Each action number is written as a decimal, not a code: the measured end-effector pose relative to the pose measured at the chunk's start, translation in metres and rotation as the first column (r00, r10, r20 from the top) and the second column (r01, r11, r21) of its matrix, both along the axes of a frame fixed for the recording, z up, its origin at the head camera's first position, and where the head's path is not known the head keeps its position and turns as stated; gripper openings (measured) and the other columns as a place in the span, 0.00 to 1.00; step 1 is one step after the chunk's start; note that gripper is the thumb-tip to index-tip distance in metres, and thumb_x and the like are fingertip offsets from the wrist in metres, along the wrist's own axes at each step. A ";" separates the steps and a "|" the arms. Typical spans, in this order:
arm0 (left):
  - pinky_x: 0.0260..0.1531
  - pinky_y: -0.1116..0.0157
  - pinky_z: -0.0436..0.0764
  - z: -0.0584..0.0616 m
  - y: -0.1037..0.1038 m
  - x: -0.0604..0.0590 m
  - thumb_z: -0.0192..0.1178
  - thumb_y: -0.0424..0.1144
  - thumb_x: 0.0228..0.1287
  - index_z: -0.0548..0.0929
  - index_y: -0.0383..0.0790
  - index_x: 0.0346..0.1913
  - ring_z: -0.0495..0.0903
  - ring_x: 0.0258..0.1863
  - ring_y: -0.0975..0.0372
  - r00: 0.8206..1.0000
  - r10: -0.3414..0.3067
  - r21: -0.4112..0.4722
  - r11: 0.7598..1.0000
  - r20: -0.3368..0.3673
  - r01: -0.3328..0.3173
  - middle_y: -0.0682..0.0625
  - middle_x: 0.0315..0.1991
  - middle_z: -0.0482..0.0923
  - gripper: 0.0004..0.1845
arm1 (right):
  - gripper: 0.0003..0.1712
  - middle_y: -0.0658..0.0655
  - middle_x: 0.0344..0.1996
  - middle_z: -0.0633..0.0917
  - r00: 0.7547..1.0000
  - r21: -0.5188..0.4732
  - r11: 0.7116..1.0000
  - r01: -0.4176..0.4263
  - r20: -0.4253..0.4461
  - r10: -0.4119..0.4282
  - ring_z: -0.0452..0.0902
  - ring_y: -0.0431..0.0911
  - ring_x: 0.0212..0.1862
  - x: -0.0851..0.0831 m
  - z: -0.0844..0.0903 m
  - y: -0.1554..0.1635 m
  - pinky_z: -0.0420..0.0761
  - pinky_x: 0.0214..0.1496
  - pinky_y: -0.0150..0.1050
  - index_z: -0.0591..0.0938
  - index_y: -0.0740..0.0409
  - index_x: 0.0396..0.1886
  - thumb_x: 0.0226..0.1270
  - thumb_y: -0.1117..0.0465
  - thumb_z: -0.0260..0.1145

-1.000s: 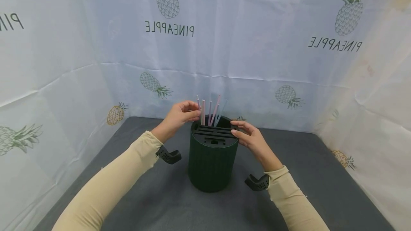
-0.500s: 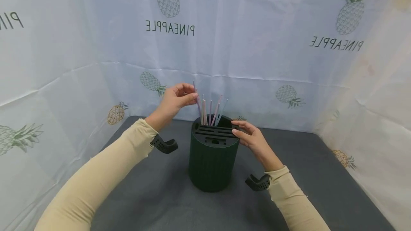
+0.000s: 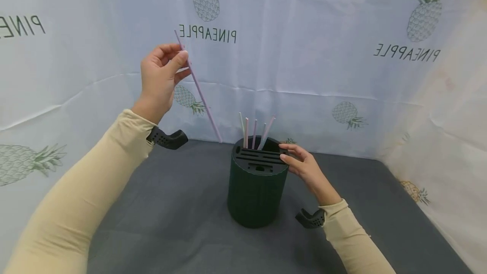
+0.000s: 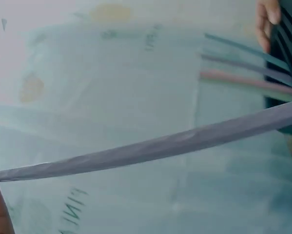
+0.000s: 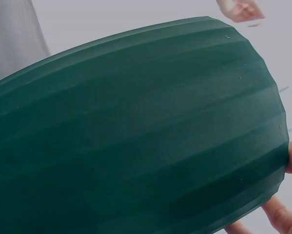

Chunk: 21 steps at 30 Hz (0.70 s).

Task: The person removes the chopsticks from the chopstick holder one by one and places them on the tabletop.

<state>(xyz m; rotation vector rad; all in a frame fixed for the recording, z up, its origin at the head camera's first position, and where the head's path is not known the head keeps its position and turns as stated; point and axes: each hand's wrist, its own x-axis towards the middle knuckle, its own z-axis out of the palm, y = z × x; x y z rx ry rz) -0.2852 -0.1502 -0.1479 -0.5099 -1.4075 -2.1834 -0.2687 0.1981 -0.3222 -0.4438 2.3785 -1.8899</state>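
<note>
A pale purple straw (image 3: 198,88) hangs tilted in the air, up and to the left of the dark green holder (image 3: 256,189), its lower tip just beside the holder's left rim and apart from it. The left hand (image 3: 161,73) pinches the straw near its upper end between thumb and fingers, raised high in front of the backdrop. In the left wrist view the straw (image 4: 150,148) crosses the frame as one long slanted bar, with the other straws (image 4: 248,68) blurred beyond it.

The holder stands upright on the grey surface (image 3: 171,223), its ribbed wall (image 5: 136,136) filling the right wrist view. Its slotted top faces the camera; four straws (image 3: 254,132) stand in the back opening, leaning slightly apart. The right hand (image 3: 302,168) rests on the holder's right upper edge, fingers loosely bent against the rim, gripping nothing else.

Open surface lies on every side of the holder, widest at the front and left. The pineapple-print sheet (image 3: 323,75) walls the surface at the back and both sides.
</note>
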 end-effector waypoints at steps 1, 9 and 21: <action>0.35 0.69 0.85 -0.008 -0.003 -0.004 0.66 0.30 0.60 0.80 0.36 0.40 0.81 0.31 0.61 0.999 0.007 -0.021 1.000 0.032 -0.006 0.48 0.33 0.78 0.07 | 0.30 0.57 0.74 0.58 1.000 -0.002 1.000 0.002 -0.001 -0.002 0.49 0.54 0.76 0.000 0.000 0.001 0.63 0.69 0.63 0.68 0.55 0.69 0.72 0.50 0.61; 0.40 0.72 0.84 -0.115 -0.008 -0.035 0.62 0.34 0.66 0.77 0.33 0.54 0.81 0.34 0.67 0.900 0.073 -0.301 0.951 0.430 0.066 0.56 0.36 0.80 0.16 | 0.30 0.56 0.74 0.58 1.000 -0.010 1.000 0.008 -0.003 -0.008 0.47 0.54 0.76 -0.001 0.000 0.004 0.62 0.69 0.63 0.68 0.54 0.69 0.72 0.51 0.61; 0.44 0.61 0.85 -0.249 -0.003 -0.050 0.60 0.35 0.68 0.77 0.27 0.57 0.83 0.35 0.65 0.754 0.153 -0.476 0.849 0.639 0.231 0.35 0.51 0.79 0.19 | 0.30 0.55 0.74 0.59 1.000 -0.008 1.000 0.006 0.019 -0.006 0.50 0.54 0.75 0.000 0.002 0.000 0.64 0.69 0.62 0.69 0.52 0.68 0.70 0.50 0.62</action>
